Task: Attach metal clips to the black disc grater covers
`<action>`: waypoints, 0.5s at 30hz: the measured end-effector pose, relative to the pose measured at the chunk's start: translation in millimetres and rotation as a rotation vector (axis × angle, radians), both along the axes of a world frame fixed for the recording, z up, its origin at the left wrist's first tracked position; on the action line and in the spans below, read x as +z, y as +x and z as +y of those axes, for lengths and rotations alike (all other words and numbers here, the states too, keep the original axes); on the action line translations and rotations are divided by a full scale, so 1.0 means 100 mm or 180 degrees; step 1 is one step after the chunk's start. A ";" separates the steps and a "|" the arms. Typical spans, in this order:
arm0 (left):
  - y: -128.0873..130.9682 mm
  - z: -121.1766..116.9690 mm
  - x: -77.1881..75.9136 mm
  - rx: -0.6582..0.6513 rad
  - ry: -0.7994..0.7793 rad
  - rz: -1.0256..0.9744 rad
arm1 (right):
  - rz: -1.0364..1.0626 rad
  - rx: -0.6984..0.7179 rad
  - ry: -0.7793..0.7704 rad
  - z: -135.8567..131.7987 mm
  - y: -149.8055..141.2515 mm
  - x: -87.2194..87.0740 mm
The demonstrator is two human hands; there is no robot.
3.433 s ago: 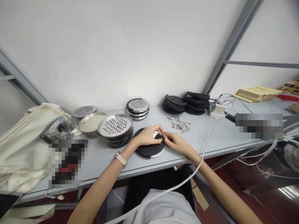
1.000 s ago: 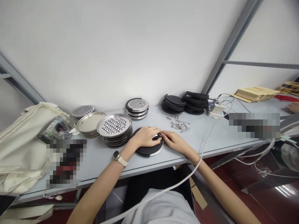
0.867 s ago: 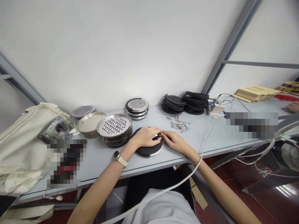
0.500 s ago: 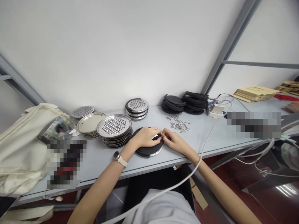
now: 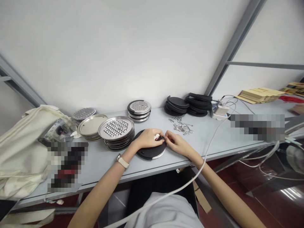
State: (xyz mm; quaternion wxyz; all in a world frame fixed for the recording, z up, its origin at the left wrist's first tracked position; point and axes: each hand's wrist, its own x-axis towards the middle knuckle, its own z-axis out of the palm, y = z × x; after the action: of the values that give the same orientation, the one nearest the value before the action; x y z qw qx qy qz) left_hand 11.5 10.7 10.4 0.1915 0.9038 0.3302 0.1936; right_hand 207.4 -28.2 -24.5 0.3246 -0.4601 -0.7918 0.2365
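Note:
A round black disc (image 5: 148, 153) with a silvery rim at its lower right lies flat near the table's front edge. Across its top rests my left hand (image 5: 151, 138), its thumb and forefinger pinched together at the disc's right edge. Something small and white (image 5: 156, 136) shows between its fingers, and a tiny dark ring-like piece (image 5: 162, 137) is at the fingertips. My right hand (image 5: 174, 142) is closed in a pinch at the same edge; what it grips is hidden. Small metal clasps (image 5: 182, 127) lie scattered just beyond it.
Round metal graters (image 5: 118, 127) are stacked at left, beside plain metal discs (image 5: 92, 126). More graters (image 5: 140, 107) and black round covers (image 5: 177, 104) stand along the wall. A white cable (image 5: 209, 142) crosses over my right forearm. Cream cloth (image 5: 21, 148) covers the left end.
My left hand's fingers have drawn up and bent more, so the tiny ring-like piece shows at their tips. The right hand has barely moved, and the disc stays in place.

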 end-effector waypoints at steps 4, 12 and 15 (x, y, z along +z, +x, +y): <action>0.00 0.02 0.00 -0.0016 -0.0134 -0.0043 | -0.0030 0.0002 0.0006 0.00 0.00 0.00; 0.00 0.02 0.00 0.0011 -0.0216 -0.0087 | 0.0097 0.0035 -0.0016 0.01 0.00 -0.03; 0.00 0.02 0.00 -0.0009 -0.0213 -0.0096 | 0.0095 0.0039 -0.0048 0.01 0.00 -0.02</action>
State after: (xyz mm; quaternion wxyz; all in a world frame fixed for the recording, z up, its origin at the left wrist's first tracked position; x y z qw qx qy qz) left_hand 11.7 12.8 10.1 0.2268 0.8943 0.3323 0.1958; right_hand 207.3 -27.4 -26.9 0.3315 -0.4541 -0.7879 0.2513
